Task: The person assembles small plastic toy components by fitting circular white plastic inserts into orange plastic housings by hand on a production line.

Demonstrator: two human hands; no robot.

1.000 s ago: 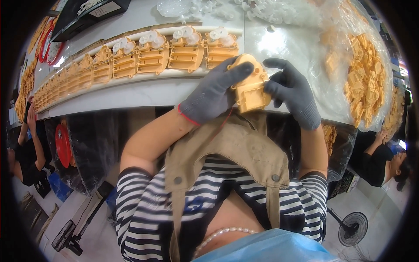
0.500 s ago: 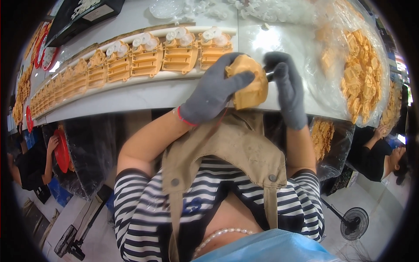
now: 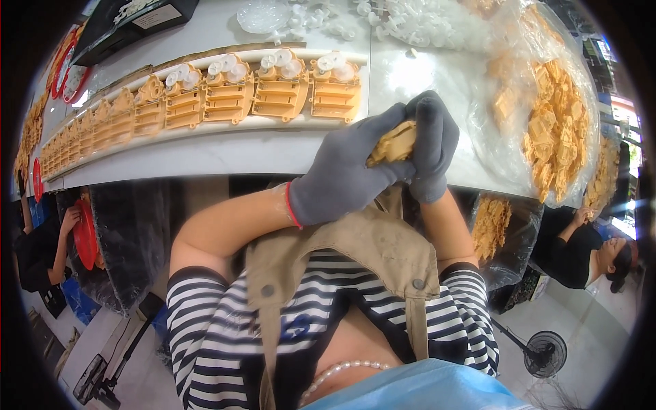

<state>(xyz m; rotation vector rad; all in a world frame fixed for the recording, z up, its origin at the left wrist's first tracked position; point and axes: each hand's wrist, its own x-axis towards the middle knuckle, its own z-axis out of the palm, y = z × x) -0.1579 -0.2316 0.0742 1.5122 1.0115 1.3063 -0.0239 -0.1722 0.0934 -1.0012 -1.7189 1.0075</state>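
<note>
Both my hands wear grey gloves and meet over the front edge of the white table. An orange-yellow moulded plastic housing (image 3: 394, 145) is between them, tilted and partly covered by my fingers. My left hand (image 3: 350, 164) is closed round its left side, the thumb along its lower edge. My right hand (image 3: 432, 140) is closed against its right side, fingers folded over the top. Whether the right fingers hold a small part as well is hidden. Just left of my hands, a row of similar housings (image 3: 335, 92) lies along a white rail, the nearer ones carrying white plastic gears (image 3: 333, 61).
To the right, a clear plastic bag (image 3: 488, 130) holds many orange-yellow housings (image 3: 557, 130). Loose white parts (image 3: 410, 20) and a clear dish (image 3: 263, 15) lie at the back. A black box (image 3: 130, 31) stands far left. Other people (image 3: 581, 249) sit on both sides.
The housing has turned in my left hand and now shows a narrower side. My right hand, which was apart at the right, has come in and closed against it.
</note>
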